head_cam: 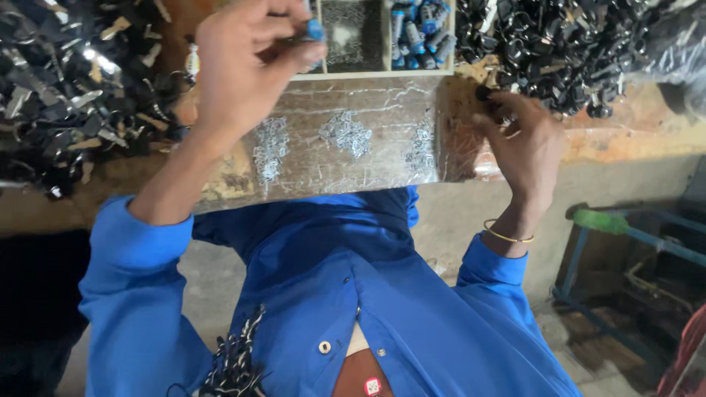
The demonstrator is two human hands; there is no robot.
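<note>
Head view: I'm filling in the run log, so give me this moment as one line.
left hand: pinches small blue part | right hand: fingers small black part at black pile | tray: blue parts

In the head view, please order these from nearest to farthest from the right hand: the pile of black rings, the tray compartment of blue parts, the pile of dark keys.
From the right hand:
1. Pile of black rings, just above the fingertips, at the upper right.
2. Tray compartment of blue parts, up and to the left, top centre.
3. Pile of dark keys, far across at the left edge.
</note>
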